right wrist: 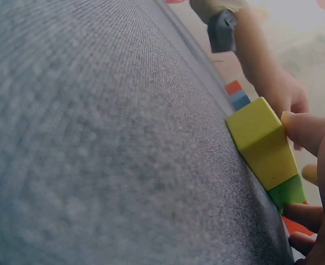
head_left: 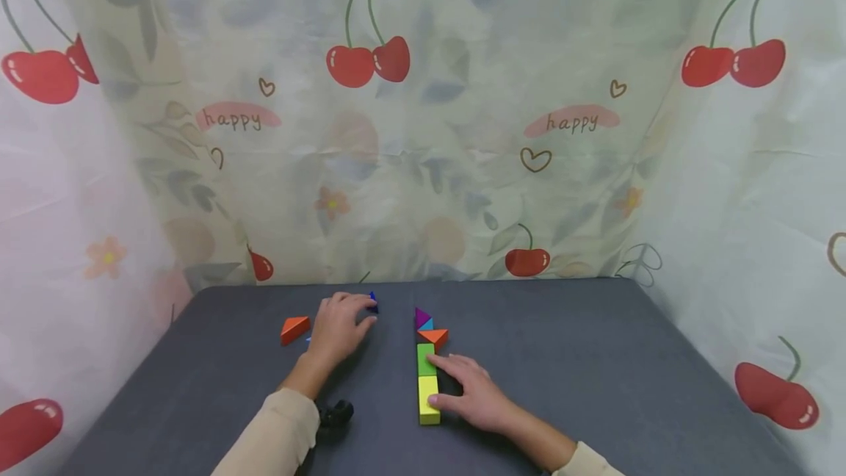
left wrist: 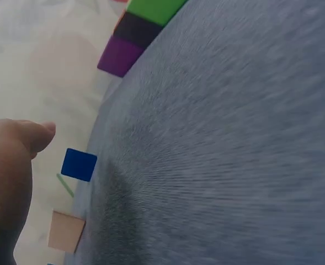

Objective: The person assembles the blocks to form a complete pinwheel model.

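Head view: your right hand (head_left: 481, 395) lies just right of the frame's lower centre, its thumb touching the yellow block (head_left: 424, 390) and its index finger resting on the green block (head_left: 423, 368). The fingers are extended and relaxed, in contact with the row, not clenched. The right-wrist view agrees: thumb at the upper edge of the yellow block, another finger at the green one.

These two blocks meet end to end and form the near part of a row running up the centre of the frame. Beyond the green block you have an orange triangle (head_left: 434, 336), then a light-blue triangle (head_left: 428, 325), then a purple triangle (head_left: 421, 318) at the far end.

Your left hand (head_left: 338, 327) is left of centre, loosely bent, grasping nothing visible. Its fingertips overlap the dark-blue block (head_left: 374, 304) in the head view; you cannot tell from this whether they touch. In the left-wrist view the thumb is apart from that block, which stands at the left of the frame.

Left of that hand, an orange block (head_left: 294, 330) sits near the surface's far left corner. A small light-blue piece (head_left: 308, 339) beside it is mostly hidden by your hand.

The surface (head_left: 568, 358) is dark grey; a cherry-printed cloth (head_left: 429, 116) hangs behind it. A black device (head_left: 339, 413) shows beside your left sleeve (head_left: 271, 424).
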